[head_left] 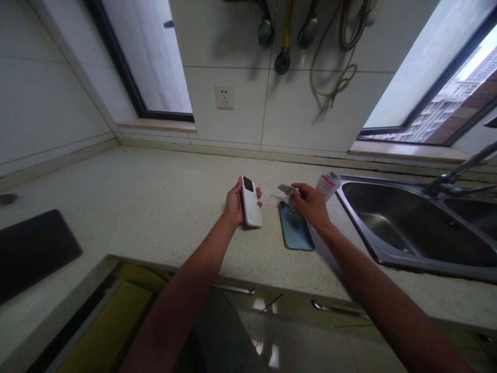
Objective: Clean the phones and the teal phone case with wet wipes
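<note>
Left hand (pixel 235 203) closing around a white remote (pixel 251 202), right hand (pixel 310 204) pinching a grey card (pixel 285 189) above a teal phone case (pixel 295 226) on the counter (pixel 155 207); a loose pinch risking the card slipping toward the steel sink (pixel 407 223) at 3 o'clock.

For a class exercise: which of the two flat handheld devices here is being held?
The white remote with the black panel, held in the left hand; the teal-cased phone lies flat on the stone counter.

Left hand (pixel 236 203) curled palm-up, right hand (pixel 311 205) angled palm-down, the two near each other.
</note>
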